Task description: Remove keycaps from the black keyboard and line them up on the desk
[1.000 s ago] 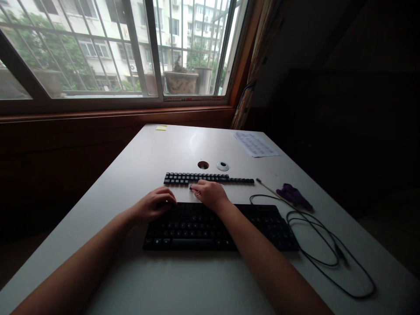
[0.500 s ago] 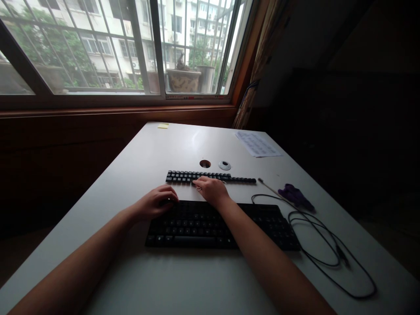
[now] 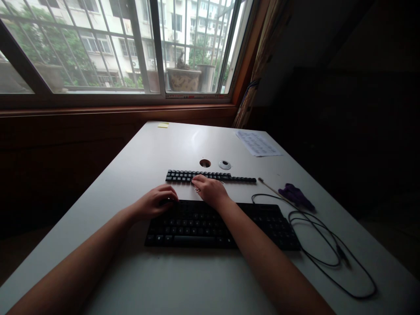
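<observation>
A black keyboard lies on the white table in front of me. Beyond it, loose black keycaps are laid out in a long double row. My left hand rests on the keyboard's far left corner, fingers curled over its edge. My right hand is closed, with its fingertips at the middle of the keycap row. A small wire tool sticks out under its fingers. Whether a keycap is in the fingers is hidden.
The keyboard's black cable loops over the table at the right. A purple object and a thin stick lie beyond it. A cable hole, its white cap, a printed sheet and a yellow note lie farther back.
My right hand has moved a little away from me, from just above the keyboard up to the keycap row. My left hand has stayed on the keyboard's corner.
</observation>
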`<act>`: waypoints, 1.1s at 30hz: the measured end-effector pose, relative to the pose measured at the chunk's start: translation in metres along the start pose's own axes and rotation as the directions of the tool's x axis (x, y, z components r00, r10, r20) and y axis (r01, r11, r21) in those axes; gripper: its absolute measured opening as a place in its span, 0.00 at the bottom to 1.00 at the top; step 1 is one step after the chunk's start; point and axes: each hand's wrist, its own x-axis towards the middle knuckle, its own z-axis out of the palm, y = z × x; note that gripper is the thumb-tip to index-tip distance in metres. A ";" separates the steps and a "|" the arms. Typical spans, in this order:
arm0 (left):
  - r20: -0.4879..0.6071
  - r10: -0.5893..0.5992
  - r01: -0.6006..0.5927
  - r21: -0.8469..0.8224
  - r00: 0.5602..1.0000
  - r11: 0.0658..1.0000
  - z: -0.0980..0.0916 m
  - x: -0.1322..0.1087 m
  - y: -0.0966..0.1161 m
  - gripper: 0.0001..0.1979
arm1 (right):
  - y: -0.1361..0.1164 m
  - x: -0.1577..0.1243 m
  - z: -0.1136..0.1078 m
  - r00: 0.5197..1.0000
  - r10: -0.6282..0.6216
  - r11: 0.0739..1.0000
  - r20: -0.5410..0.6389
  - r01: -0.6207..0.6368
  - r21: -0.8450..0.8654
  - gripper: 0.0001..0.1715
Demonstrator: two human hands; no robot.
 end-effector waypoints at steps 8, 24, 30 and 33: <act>0.003 -0.005 0.005 -0.006 1.000 1.000 0.000 -0.001 -0.001 0.10 | -0.002 0.001 -0.001 1.000 0.006 1.000 0.027 -0.006 -0.003 0.21; 0.016 -0.012 0.012 0.010 1.000 1.000 0.002 -0.001 -0.004 0.09 | -0.003 0.001 0.000 1.000 0.021 1.000 0.012 -0.021 -0.022 0.19; 0.021 -0.002 0.002 0.016 1.000 1.000 0.003 -0.002 -0.007 0.09 | -0.003 0.001 -0.002 0.999 0.025 0.999 0.032 -0.023 -0.043 0.19; 0.018 0.005 -0.005 0.017 1.000 1.000 0.003 -0.002 -0.008 0.09 | -0.004 0.001 -0.003 0.999 0.026 0.998 0.047 -0.024 -0.054 0.19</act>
